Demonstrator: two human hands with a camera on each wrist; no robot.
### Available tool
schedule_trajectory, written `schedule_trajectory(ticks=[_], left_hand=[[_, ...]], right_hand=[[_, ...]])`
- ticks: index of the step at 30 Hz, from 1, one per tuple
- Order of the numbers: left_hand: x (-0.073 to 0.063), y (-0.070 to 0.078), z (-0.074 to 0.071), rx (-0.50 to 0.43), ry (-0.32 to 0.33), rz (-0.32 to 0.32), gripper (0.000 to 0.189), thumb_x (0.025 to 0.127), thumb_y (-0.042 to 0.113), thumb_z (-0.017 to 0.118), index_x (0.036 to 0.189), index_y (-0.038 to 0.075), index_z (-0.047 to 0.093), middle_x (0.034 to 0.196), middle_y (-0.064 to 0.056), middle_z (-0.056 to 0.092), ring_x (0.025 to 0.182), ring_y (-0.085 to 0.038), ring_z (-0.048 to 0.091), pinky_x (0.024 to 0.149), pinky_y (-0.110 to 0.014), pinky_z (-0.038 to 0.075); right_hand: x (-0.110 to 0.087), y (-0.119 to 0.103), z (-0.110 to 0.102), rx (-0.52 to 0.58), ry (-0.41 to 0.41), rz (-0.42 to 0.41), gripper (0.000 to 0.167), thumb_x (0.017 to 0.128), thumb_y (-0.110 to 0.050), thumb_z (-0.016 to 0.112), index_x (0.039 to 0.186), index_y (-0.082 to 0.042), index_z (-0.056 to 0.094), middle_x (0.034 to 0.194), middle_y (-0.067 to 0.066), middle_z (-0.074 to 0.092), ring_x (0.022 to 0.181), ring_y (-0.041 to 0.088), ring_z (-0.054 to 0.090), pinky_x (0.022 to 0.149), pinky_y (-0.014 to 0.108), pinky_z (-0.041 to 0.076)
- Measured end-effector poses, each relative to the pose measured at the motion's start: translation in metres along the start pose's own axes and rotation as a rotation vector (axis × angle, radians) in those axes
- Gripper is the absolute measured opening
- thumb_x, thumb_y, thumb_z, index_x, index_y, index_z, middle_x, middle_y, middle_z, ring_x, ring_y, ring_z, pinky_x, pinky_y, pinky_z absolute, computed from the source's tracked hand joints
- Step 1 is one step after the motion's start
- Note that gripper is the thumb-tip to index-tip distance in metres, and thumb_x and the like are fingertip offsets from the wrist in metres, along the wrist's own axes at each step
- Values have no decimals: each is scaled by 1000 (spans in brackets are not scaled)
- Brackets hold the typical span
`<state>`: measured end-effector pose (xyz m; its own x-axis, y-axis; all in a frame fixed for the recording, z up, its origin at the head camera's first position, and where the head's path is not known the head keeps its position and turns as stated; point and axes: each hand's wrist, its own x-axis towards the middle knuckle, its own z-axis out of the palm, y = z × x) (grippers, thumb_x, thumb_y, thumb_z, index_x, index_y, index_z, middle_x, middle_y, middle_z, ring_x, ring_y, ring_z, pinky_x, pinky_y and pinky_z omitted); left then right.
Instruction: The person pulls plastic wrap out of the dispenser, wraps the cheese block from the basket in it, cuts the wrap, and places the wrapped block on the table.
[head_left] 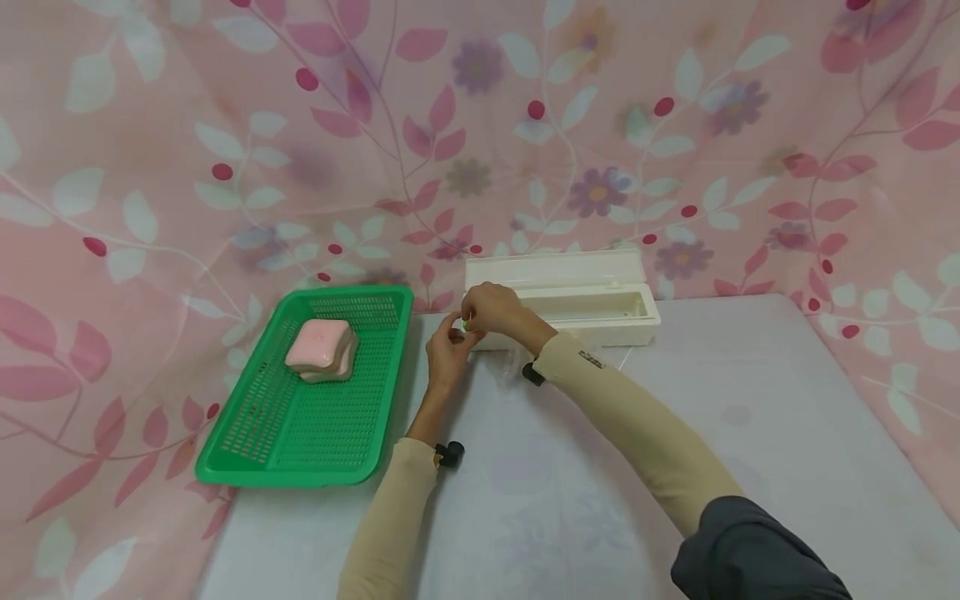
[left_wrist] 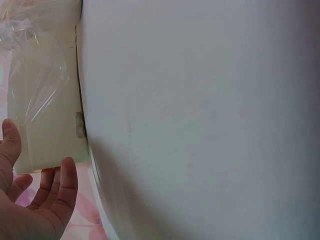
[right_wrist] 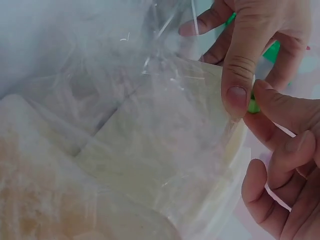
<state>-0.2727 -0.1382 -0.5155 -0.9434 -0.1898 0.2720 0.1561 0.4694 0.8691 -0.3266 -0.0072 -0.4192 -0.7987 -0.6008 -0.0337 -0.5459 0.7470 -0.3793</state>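
Observation:
A long white cling film box (head_left: 566,335) stands at the back of the table, its lid (head_left: 555,268) raised. Clear film (right_wrist: 150,125) hangs in creases over its front wall, also seen in the left wrist view. At the box's left end, my left hand (head_left: 446,354) holds the corner, thumb on one side and fingers round the other. My right hand (head_left: 491,308) meets it there, pinching a small bright green piece (right_wrist: 254,106) between thumb and forefinger; its other fingers are curled. Most of the green piece is hidden by the fingertips.
On the left stands a green basket (head_left: 390,400) with a stack of pink, soap-like blocks (head_left: 322,348) in it. A white cloth (head_left: 570,500) covers the table. Behind it hangs a pink floral curtain (head_left: 480,150), close to the box.

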Motion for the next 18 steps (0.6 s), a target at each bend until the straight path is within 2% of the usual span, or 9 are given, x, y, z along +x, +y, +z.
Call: schedule_trajectory(ticks=[6,9,14,18], left_hand=[[2,-1,-3,-45,-4,-27,50,80,29,83,125,12,66,83,-9,66,72,-21,68,57,-26,51],[3,0,-4,-44,-7,-35,49,80,29,82,124,14,66,83,-8,66,72,-20,68,57,-25,50],[4,-1,-4,-58,-22,-34,52,80,28,83,125,12,66,82,-9,67,71,-19,68,56,-25,51],[4,-1,-3,-66,-21,-25,54,79,26,84,126,10,65,80,-9,65,67,-17,64,54,-25,51]], right_hand=[[3,-5,2,-58,22,-11,12,86,-15,75,98,-12,78,92,-2,70,83,16,61,69,33,51],[6,-4,1,-58,15,-13,13,85,-15,75,97,-13,79,92,-2,70,84,15,61,68,33,51],[7,6,-2,77,-30,18,11,85,-20,78,95,-16,80,92,-4,71,75,14,63,61,31,51],[6,19,-5,202,-79,26,9,83,-21,81,92,-17,80,90,-5,72,69,20,65,57,29,49]])
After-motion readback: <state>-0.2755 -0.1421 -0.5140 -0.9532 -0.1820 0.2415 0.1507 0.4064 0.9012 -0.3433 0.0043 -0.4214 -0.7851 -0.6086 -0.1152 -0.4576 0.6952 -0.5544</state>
